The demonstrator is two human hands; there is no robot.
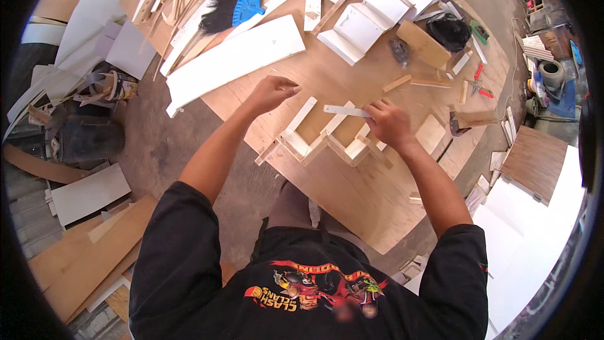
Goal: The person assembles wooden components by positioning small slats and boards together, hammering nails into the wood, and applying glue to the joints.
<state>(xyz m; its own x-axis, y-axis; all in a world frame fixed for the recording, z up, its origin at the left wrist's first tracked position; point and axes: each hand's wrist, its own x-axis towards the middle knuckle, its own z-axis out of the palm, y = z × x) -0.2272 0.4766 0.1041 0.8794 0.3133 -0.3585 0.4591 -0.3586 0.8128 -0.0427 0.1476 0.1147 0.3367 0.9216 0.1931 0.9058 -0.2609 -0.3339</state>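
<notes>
My right hand grips one end of a short, flat white strip, which points left over a small zigzag wooden frame. The frame is built of pale strips joined in steps and lies on the plywood tabletop. Up and left of it, my left hand hovers above the table with fingertips pinched together. Whether anything small is between those fingers is too fine to see. Beyond the left hand lies a long white board.
A blue brush with black bristles rests among scrap wood at the far left. A stepped white assembly stands farther back. To the right are a black plastic bag, red-handled pliers and a hammer. Offcuts lie on the floor.
</notes>
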